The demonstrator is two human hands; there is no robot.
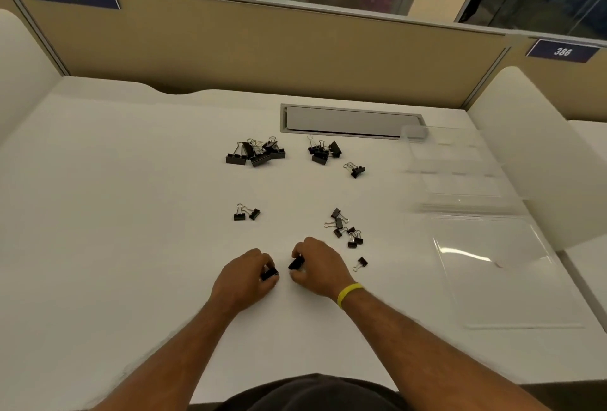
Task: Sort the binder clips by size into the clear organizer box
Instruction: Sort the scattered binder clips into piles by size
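Black metal binder clips with silver wire handles lie in loose groups: big-clip pile far centre, mid-size cluster just right of it, small ones nearer. One clip is pinched in the left hand, another in the right hand. Clear plastic organizer box sits far right, its lid open and lying flat.

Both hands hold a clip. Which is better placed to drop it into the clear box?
Probably the right hand: the clear box sits to the right, so the left hand would have to reach across.
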